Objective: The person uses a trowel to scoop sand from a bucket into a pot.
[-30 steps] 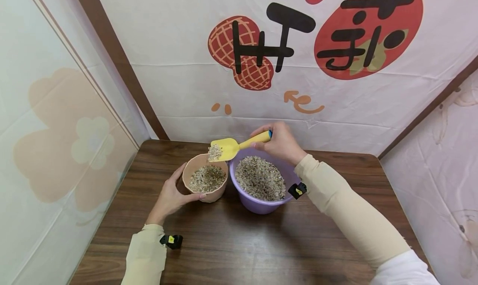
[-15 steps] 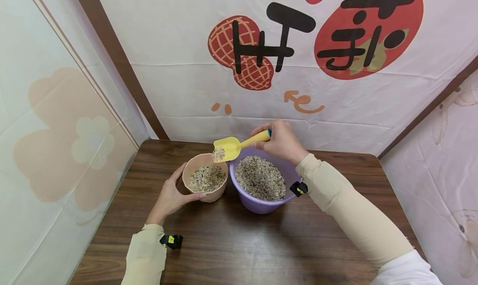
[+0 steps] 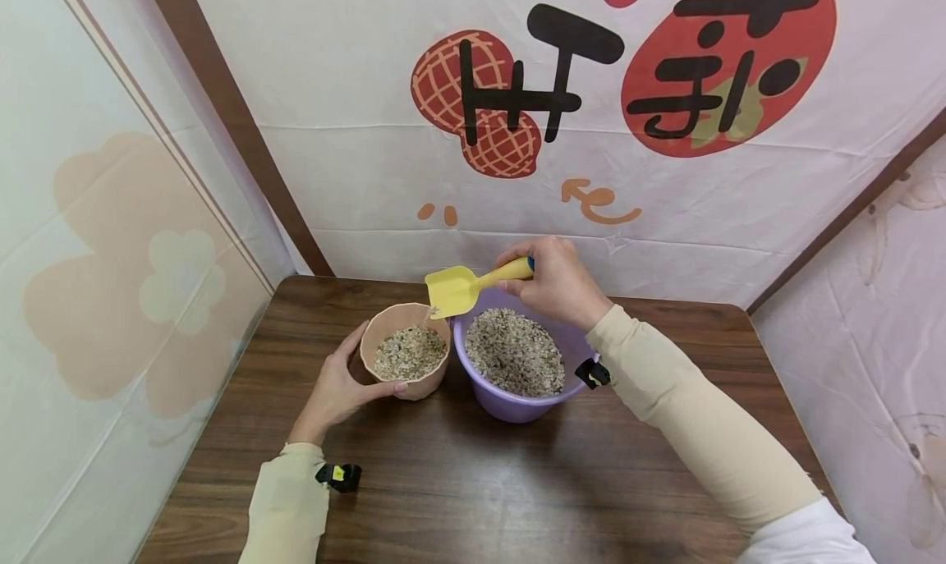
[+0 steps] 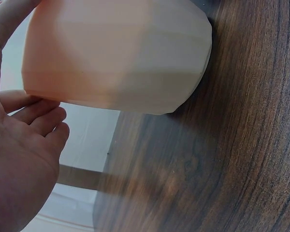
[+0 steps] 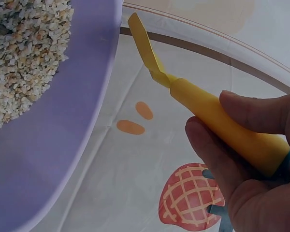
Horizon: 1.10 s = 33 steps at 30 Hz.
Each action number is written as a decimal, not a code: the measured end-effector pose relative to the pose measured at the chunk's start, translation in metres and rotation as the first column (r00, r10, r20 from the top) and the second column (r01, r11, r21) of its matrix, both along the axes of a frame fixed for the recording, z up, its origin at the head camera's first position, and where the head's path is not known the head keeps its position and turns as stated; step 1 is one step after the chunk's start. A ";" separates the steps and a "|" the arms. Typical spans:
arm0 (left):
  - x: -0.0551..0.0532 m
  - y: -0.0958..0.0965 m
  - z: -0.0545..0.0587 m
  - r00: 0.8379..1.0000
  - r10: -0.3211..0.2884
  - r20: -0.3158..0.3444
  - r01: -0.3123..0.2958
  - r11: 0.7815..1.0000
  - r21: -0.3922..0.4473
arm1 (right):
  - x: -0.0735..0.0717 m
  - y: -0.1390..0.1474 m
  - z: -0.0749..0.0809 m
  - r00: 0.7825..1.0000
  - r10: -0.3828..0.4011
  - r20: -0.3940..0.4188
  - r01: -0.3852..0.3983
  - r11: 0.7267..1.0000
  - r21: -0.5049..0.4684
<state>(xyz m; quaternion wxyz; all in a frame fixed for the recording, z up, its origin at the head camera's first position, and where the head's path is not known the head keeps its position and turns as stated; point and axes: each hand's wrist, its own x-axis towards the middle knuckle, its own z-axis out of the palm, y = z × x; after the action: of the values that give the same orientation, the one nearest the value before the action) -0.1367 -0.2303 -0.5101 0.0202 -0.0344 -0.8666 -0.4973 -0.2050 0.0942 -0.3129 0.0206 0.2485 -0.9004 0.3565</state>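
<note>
We see a person's 2 bare hands at work over a brown wood-grain table (image 3: 502, 482). The left hand (image 3: 336, 383) is clamped on a peach-coloured, round, faceted pot (image 3: 424, 390), its thumb over the near side and its fingers along the outer left wall. The pot is on the table, left of a larger, round, lilac plastic-looking tub (image 3: 510, 410); we cannot tell whether the 2 walls touch. A layer of pale, mixed-colour grit (image 3: 409, 354) covers the bottom of the pot, and a larger heap of similar coarse grains (image 3: 517, 355) lies in the tub. The right hand (image 3: 557, 278) pinches the handle of a small yellow plastic-looking scoop (image 3: 452, 291) between thumb and fingers, near its blue-green end. We find the scoop raised at the far side of the 2 vessels, its blade tilted, with the lower left corner at the pot's back right rim and a few grains at that corner. Cream-coloured sleeves (image 3: 680, 408) cover the forearms, and we see a small black device (image 3: 340, 477) at the left wrist. Behind the table hangs a white cloth backdrop (image 3: 355, 178) printed with a red peanut (image 3: 480, 158) and bold black characters.
</note>
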 end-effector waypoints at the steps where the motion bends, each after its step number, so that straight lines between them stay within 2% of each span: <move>1: 0.000 0.000 0.000 1.000 0.000 0.000 0.000 1.000 0.001 | 0.000 0.000 0.000 1.000 0.005 -0.007 -0.005 1.000 0.000; 11: 0.000 0.000 0.001 1.000 0.001 0.008 -0.001 1.000 -0.001 | 0.004 0.004 -0.002 0.999 0.013 -0.043 -0.014 0.999 -0.031; 18: 0.000 0.002 0.002 1.000 0.000 0.011 0.000 1.000 -0.010 | 0.006 0.020 -0.011 1.000 0.000 -0.015 -0.002 0.993 -0.120; 25: 0.000 0.001 0.001 1.000 0.003 0.012 -0.003 1.000 -0.007 | 0.012 0.045 -0.018 0.995 -0.024 0.098 0.047 0.970 -0.240; 33: 0.000 0.000 -0.001 1.000 0.004 0.017 -0.004 1.000 -0.015 | 0.025 0.078 -0.027 0.970 -0.089 0.225 0.157 0.940 -0.304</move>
<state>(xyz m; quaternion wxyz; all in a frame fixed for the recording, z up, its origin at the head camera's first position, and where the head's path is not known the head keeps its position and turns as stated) -0.1367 -0.2300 -0.5108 0.0136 -0.0288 -0.8706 -0.4910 -0.1796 0.1719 -0.3396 -0.0114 0.1462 -0.8418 0.5196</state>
